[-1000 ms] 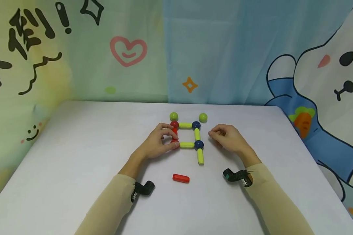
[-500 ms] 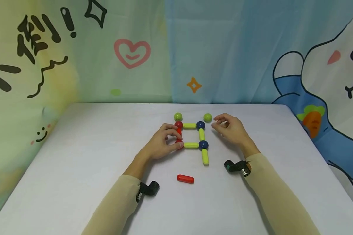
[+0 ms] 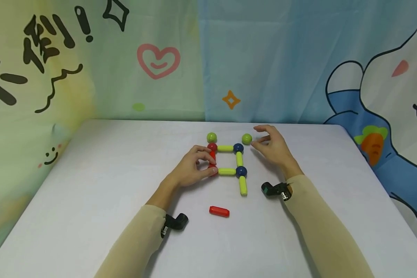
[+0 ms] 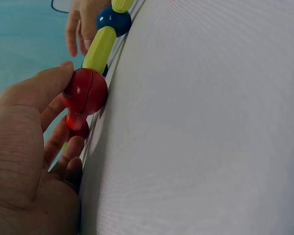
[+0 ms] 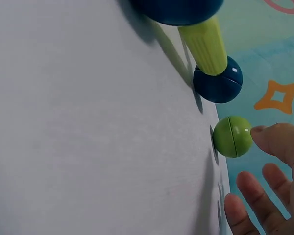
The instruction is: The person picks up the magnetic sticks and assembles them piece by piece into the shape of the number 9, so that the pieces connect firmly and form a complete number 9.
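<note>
A square of magnetic rods and balls lies on the table, its left side a red rod (image 3: 212, 155) between two red balls (image 4: 85, 91). My left hand (image 3: 193, 166) holds that side, thumb on the near red ball and fingers behind the rod. Yellow-green rods (image 3: 226, 171) link it to two blue balls (image 3: 241, 171) on the right. My right hand (image 3: 272, 146) is spread beside the right green ball (image 5: 232, 136), thumb close to it; whether they touch I cannot tell. Its fingers hold nothing.
Another green ball (image 3: 211, 137) sits behind the far red ball. One yellow-green rod (image 3: 243, 186) sticks out toward me from the near blue ball. A loose red rod (image 3: 219, 211) lies in front. A printed curtain (image 3: 264, 58) hangs behind the white table (image 3: 90, 193).
My right hand has moved away from me, from beside the square's right side to the right green ball, and its fingers have spread. The left hand keeps its hold on the red side.
</note>
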Demonstrator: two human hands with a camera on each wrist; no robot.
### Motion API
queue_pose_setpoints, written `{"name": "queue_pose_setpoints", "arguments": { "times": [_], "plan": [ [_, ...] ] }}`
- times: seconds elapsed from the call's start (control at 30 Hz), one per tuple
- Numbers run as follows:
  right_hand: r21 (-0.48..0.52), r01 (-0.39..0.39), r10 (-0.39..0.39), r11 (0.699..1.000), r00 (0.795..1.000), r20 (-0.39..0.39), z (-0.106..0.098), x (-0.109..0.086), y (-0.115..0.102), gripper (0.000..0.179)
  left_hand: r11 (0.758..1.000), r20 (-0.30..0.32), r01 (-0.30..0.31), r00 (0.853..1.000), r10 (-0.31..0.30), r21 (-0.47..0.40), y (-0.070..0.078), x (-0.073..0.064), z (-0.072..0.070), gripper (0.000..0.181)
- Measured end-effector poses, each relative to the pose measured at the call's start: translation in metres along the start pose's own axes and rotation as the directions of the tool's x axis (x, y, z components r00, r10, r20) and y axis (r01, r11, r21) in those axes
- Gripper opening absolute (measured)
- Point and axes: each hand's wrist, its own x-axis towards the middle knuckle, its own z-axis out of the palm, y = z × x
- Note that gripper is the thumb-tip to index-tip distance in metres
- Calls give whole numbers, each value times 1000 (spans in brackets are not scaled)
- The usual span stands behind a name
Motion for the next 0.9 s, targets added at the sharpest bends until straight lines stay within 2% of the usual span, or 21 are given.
{"name": "queue_pose_setpoints", "arguments": {
  "times": [0.2,0.43,0.67,0.9],
  "plan": [
    [-44,12,-10,999,998,56,3,4,-1,57,1000,3,-10,1000,10,-4,-1,-1,0,15],
    [-127,62,-47,990,992,119,9,7,1,57,1000,6,-18,1000,18,-6,-1,-2,-2,16],
    [-157,46,-22,987,989,147,13,3,2,55,1000,14,-22,1000,22,-8,0,-1,0,16],
    [-193,16,13,981,989,144,15,3,-3,48,1000,-7,3,1000,-3,2,-1,-1,1,16]
  ]
}}
